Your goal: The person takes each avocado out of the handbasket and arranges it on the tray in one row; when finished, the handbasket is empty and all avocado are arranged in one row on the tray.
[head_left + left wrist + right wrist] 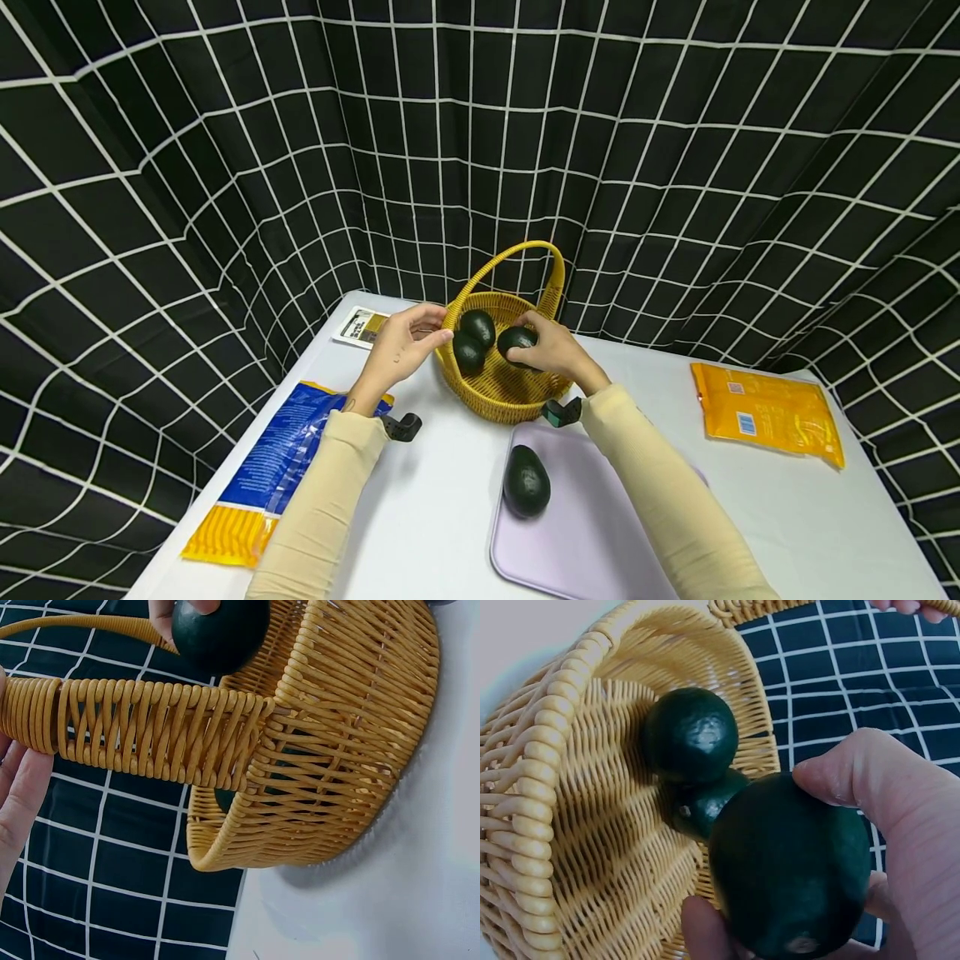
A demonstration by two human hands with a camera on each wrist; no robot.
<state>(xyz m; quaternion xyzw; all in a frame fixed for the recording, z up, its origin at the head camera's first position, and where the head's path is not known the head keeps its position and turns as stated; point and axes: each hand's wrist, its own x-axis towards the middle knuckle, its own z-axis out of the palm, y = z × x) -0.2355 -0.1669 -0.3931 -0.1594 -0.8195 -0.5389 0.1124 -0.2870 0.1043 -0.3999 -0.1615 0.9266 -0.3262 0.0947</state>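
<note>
My left hand (401,346) grips the handle (150,727) of a yellow wicker basket (491,410) at its left side, with fingers behind the handle in the left wrist view. My right hand (561,348) holds a dark green avocado (787,870) between thumb and fingers, over the right part of the basket. Inside the basket, against its left side, lie two more avocados, one (477,327) behind the other (468,355). Another avocado (527,482) lies on a pale lilac tray (585,533) in front of the basket, partly under my right forearm.
A blue and yellow plastic package (277,450) lies at the left, partly covered by my left arm. An orange package (768,412) is on the right side of the white table. Behind my left hand lies a small white and brown packet (360,327). Black grid curtains surround the table.
</note>
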